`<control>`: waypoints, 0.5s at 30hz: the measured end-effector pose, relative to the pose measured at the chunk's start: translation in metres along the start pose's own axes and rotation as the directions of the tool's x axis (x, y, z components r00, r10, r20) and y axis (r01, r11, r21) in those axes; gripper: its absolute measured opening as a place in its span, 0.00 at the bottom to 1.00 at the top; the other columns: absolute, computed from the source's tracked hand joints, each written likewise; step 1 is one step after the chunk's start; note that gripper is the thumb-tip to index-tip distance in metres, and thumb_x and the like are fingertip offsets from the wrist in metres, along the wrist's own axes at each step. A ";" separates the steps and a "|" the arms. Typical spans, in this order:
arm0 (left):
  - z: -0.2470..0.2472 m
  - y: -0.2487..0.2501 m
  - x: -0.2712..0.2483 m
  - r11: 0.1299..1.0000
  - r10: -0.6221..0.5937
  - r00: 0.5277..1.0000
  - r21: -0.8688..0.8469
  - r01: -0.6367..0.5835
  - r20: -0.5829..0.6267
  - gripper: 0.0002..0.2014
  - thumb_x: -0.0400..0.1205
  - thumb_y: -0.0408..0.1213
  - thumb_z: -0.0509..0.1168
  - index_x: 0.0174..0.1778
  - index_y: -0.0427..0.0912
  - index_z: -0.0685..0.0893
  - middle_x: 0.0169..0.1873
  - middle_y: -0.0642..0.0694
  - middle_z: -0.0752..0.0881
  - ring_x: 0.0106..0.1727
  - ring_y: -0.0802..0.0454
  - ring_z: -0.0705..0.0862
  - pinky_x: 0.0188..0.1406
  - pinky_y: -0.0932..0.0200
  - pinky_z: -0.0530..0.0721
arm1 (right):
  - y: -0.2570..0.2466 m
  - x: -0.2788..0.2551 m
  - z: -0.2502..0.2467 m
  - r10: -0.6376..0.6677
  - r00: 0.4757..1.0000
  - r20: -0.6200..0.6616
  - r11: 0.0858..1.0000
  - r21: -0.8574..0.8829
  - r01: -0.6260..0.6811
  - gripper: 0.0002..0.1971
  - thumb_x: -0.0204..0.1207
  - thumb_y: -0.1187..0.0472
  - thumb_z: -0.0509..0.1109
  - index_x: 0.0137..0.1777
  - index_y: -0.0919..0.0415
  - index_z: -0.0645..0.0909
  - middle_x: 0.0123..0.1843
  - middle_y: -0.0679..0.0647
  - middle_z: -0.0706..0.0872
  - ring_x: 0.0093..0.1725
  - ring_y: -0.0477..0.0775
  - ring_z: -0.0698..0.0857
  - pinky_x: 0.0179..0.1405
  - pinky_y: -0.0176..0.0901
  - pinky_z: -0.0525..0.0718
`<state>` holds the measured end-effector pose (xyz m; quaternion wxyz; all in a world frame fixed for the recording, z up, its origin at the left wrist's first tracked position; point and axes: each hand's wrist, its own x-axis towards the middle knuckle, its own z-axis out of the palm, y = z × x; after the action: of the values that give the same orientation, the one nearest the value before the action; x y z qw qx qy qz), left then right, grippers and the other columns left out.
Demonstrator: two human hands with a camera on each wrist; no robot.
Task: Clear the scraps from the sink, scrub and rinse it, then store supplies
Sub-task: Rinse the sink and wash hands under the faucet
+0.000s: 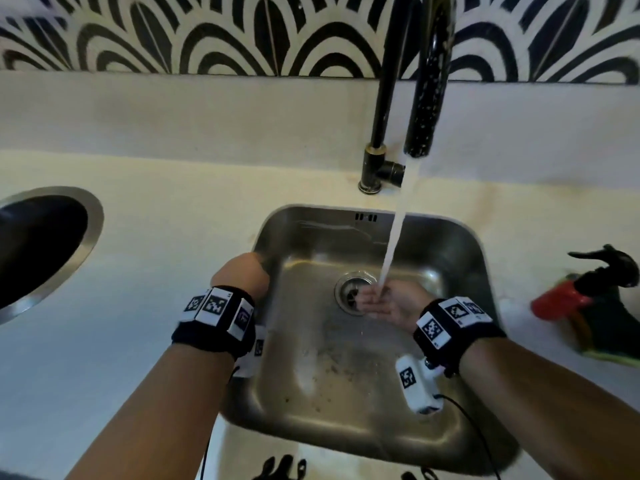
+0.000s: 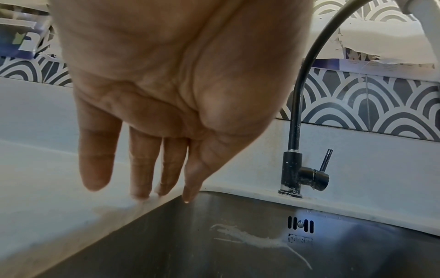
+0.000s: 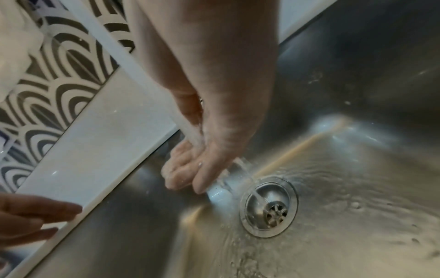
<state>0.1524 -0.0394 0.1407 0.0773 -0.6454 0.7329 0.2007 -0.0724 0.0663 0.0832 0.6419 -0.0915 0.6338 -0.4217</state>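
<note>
The sink [image 1: 450,258] sat in the desk [image 1: 156,237], right under both hands. The right hand [image 1: 388,301] was low inside it, palm up and fingers loosely cupped, holding nothing. Water [image 1: 393,244] from the black tap [image 1: 424,98] fell into that palm and ran off into the drain [image 1: 349,289] just beside the fingertips. The left hand [image 1: 242,271] was at the sink's left edge with its fingers [image 2: 95,159] straight and hanging down, also holding nothing.

What could go wrong, I think:
1. Water hitting a cupped palm could splash out past the hand onto the desk or onto the wrist bands [image 1: 450,327], because the stream was strong.
2. Small brown specks [image 1: 332,368] lay on the sink floor nearer the person than the right hand. They could wash into the drain and block it if they were not picked up.
3. A pale streak [image 2: 259,242] on the back wall, beyond the left hand, could be missed, since the water did not reach it.

The sink held only running water and those specks. Left of the left hand was a round metal hole [image 1: 86,244] in the desk; it looked dark inside and I could not tell what it held. Right of the right hand, a red spray bottle [image 1: 568,296] lay on a cloth [image 1: 620,341].
</note>
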 end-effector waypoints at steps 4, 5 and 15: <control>0.000 0.003 0.000 0.999 -0.027 1.000 -0.018 0.027 -0.001 0.18 0.80 0.31 0.58 0.65 0.40 0.81 0.63 0.38 0.83 0.63 0.40 0.82 0.63 0.49 0.79 | 0.002 0.005 -0.002 0.008 1.000 0.019 0.994 0.109 -0.010 0.19 0.86 0.61 0.53 0.44 0.70 0.82 0.37 0.62 0.86 0.32 0.56 0.89 0.37 0.45 0.89; 0.000 0.004 -0.001 0.999 -0.045 0.999 -0.026 0.045 -0.005 0.19 0.80 0.30 0.58 0.66 0.41 0.81 0.64 0.39 0.83 0.64 0.41 0.82 0.64 0.50 0.78 | 0.004 0.005 -0.003 0.011 1.000 0.029 0.991 0.135 -0.015 0.19 0.86 0.59 0.54 0.44 0.71 0.81 0.39 0.63 0.86 0.36 0.58 0.88 0.44 0.48 0.87; 0.000 -0.002 0.001 0.996 -0.035 0.999 -0.077 0.034 -0.001 0.22 0.81 0.30 0.57 0.70 0.46 0.78 0.69 0.41 0.79 0.68 0.42 0.79 0.67 0.50 0.76 | 0.017 0.011 0.025 0.140 0.977 0.159 0.986 -0.108 -0.124 0.20 0.84 0.53 0.58 0.45 0.69 0.84 0.40 0.63 0.90 0.41 0.60 0.90 0.48 0.50 0.87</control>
<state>0.1542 -0.0404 0.1399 0.0551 -0.6607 0.7135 0.2268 -0.0450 0.0591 0.0682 0.7137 -0.1153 0.6028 -0.3376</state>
